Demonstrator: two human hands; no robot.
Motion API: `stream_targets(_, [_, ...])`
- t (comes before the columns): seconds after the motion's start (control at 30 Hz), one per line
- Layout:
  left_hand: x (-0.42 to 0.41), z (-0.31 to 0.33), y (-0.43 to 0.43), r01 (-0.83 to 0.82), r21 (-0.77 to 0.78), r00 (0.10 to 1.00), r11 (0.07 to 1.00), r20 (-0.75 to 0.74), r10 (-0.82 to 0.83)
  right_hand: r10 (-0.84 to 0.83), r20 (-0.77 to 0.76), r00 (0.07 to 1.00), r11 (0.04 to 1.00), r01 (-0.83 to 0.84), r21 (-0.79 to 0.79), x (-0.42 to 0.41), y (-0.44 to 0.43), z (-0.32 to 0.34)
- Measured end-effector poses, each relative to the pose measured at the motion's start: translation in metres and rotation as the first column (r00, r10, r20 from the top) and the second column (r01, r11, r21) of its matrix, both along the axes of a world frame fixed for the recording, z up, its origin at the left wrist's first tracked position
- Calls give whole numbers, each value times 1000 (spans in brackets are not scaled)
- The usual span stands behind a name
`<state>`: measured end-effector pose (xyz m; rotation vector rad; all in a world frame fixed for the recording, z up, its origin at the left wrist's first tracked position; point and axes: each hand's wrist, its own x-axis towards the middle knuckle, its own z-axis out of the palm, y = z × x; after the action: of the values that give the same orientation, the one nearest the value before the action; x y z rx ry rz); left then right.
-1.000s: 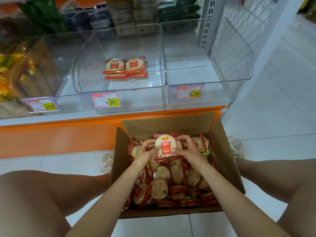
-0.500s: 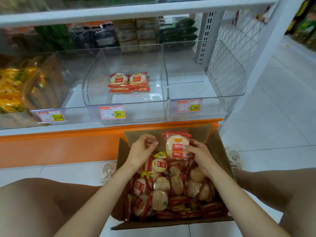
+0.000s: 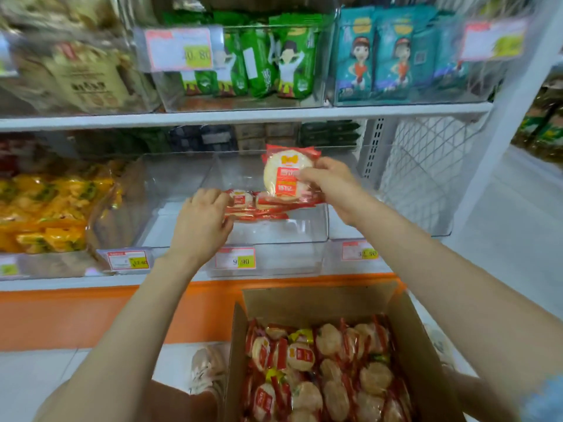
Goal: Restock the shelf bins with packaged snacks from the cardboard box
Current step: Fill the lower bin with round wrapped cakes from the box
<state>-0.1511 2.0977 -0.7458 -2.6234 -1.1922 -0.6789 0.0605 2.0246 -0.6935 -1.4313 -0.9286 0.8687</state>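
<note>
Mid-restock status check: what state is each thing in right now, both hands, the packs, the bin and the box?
right hand, pinching the held pack
held pack, upright, in the air above the binned packs
left hand, on the binned packs, grip unclear
binned packs, short flat stack
middle bin, open-topped, mostly unfilled
cardboard box, flaps open, nearly full of packs

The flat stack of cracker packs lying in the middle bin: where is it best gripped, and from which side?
Probably pinch the stack of cracker packs by its left end, thumb under, fingers over, coming in over the low open front of the middle bin. The packs lie flat, and the clear side walls block a sideways reach. The left hand is at that end.
</note>
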Motion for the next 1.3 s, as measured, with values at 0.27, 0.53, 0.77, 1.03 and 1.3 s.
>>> stream_targets(0.27, [-23, -5, 18, -14, -79, 997, 997, 79, 21, -94, -47, 994, 943, 73, -324, -26, 155, -57])
stream_targets(0.53, [-27, -5, 28, -10, -122, 990, 993, 136, 27, -81, -85, 993, 917, 41, -397, -46, 213, -99])
stream_targets(0.77, [-27, 3, 24, -3, -186, 981, 982, 191, 39, 70, -132, 989, 832, -131, -538, -44, 162, -68])
stream_targets(1.03, [-22, 2, 13, -7, -213, 977, 977, 206, 52, 123, -132, 984, 716, -180, -674, -67, 133, -99])
stream_targets(1.3, [-20, 5, 16, -21, -241, 976, 970, 204, 72, 163, 50, 985, 742, -89, -665, -76, 141, -93])
